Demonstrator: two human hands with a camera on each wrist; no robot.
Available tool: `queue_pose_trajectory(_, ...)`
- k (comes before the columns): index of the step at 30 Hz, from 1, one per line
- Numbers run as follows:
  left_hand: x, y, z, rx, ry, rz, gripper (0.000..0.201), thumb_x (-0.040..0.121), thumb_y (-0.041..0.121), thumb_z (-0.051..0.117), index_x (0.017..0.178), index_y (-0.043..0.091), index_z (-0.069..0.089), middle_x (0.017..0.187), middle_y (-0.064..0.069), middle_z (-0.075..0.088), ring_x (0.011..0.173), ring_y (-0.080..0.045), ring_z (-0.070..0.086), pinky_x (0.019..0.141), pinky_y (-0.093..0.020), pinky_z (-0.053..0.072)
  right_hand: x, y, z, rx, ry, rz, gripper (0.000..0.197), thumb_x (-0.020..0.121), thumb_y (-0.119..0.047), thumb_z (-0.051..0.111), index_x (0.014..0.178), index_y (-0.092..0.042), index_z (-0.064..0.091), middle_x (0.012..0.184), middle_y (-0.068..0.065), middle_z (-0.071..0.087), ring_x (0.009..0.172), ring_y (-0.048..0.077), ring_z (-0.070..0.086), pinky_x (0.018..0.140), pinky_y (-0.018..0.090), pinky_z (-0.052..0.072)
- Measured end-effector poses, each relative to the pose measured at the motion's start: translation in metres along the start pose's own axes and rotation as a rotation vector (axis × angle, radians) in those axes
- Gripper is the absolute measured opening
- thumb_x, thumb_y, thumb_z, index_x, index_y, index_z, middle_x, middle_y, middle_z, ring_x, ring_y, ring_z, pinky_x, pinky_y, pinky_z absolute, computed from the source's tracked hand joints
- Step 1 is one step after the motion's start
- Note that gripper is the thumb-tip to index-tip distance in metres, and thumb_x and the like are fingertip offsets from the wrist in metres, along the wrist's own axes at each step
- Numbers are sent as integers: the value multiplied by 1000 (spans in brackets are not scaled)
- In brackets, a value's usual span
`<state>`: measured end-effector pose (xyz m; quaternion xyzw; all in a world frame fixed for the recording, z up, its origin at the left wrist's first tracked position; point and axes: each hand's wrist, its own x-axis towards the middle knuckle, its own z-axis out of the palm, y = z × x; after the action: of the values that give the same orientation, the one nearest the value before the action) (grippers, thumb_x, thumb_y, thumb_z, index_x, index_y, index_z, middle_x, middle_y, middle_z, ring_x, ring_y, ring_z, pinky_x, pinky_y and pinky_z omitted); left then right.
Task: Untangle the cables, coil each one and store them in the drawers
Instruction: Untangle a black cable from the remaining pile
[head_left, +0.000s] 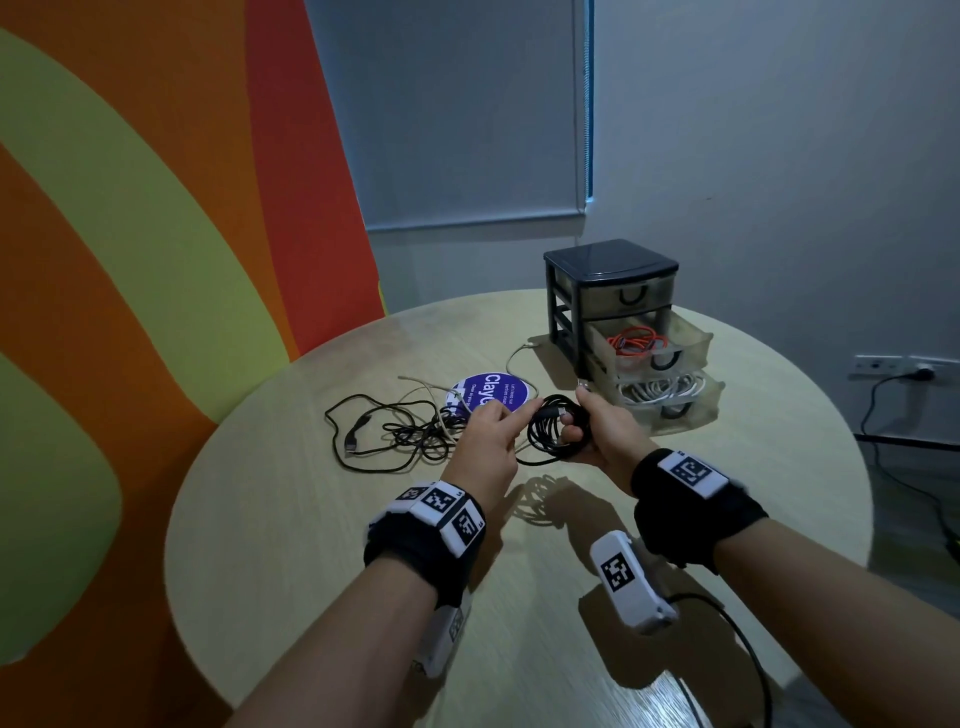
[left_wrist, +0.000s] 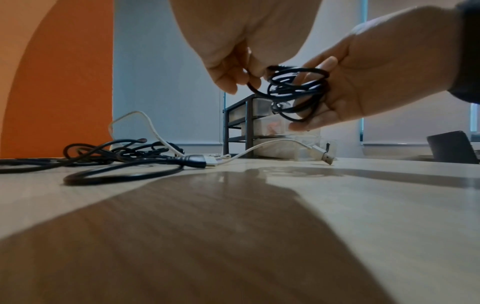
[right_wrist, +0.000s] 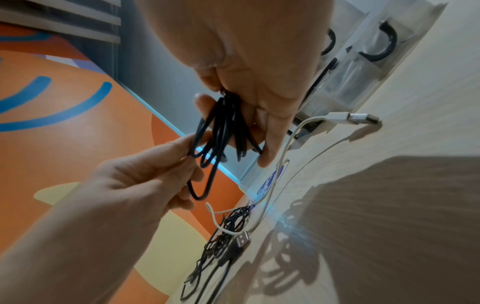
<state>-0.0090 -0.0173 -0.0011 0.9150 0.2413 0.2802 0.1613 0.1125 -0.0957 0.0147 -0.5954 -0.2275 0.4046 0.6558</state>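
Fingers (head_left: 574, 431) of the right hand (head_left: 605, 434) curl through a black coil (head_left: 553, 428) held above the counter (head_left: 311, 519), acting as the spool, while the left hand (head_left: 485, 439) pinches a strand at the coil's near-left edge, seemingly to lay on the last loop. Left of both hands a black tangle (head_left: 395, 434) threaded with a beige cable (head_left: 415, 387) lies across a round purple sticker (head_left: 491, 392); these await untangling. Beyond the right fingers, the drawer unit (head_left: 613, 291) has two drawers pulled out: a red cable (head_left: 639, 340) in the middle one, a white cable (head_left: 665, 389) in the lowest, so roughly half the job looks done.

From the left wrist, the left fingers (left_wrist: 228, 82) close on one loop beside the black coil (left_wrist: 293, 90), which hangs on the right hand (left_wrist: 363, 82); a white USB plug (left_wrist: 323, 155) rests on the counter below the coil.

From the right wrist, the right fingers (right_wrist: 267, 144) hook the bunched loops (right_wrist: 223, 131), keeping them from springing apart, as the left hand (right_wrist: 145, 181) pinches the outermost loop. Below them the tangle (right_wrist: 223, 242) sprawls, and the open drawers (right_wrist: 363, 67) stand just beyond, within easy reach for stowing.
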Motion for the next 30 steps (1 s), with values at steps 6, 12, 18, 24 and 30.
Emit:
queue_pose_trajectory(6, 2, -1, 0, 217, -73, -99, 58, 93, -6, 36, 144, 22, 35, 107, -6, 41, 106, -18, 35, 85, -22, 30, 1, 4, 3, -121, -39, -54, 33, 101, -18, 31, 72, -11, 46, 58, 2, 43, 50, 10, 42, 57, 23, 38)
queue_pose_trajectory(12, 2, 4, 0, 262, -115, -100, 46, 96, 4, 40, 141, 15, 39, 121, -9, 48, 117, -20, 40, 94, -25, 33, 3, 8, 3, -273, -97, -223, 28, 102, -18, 34, 77, -14, 47, 57, 1, 47, 57, 14, 44, 72, 33, 40)
queue_pose_trajectory(18, 3, 9, -4, 14, 4, -212, 28, 94, 13, 52, 122, 7, 50, 99, -13, 66, 93, -24, 63, 80, -29, 47, 0, 4, 6, -354, -169, -241, 27, 101, -14, 34, 77, -15, 45, 57, 2, 46, 57, 14, 47, 72, 32, 42)
queue_pose_trajectory(24, 3, 6, -2, -140, 74, -240, 38, 93, 9, 54, 130, 9, 49, 98, -12, 68, 90, -23, 65, 81, -28, 50, -1, 0, 9, -441, -221, -248, 29, 101, -15, 33, 74, -15, 44, 58, 0, 41, 55, 12, 39, 54, 22, 32)
queue_pose_trajectory(30, 0, 5, -1, -284, 112, -224, 43, 89, 7, 59, 132, 9, 50, 95, -10, 69, 84, -19, 66, 85, -33, 54, 5, -3, 8, -364, -163, -154, 28, 99, -19, 39, 72, -15, 44, 54, -2, 37, 43, 8, 35, 51, 24, 27)
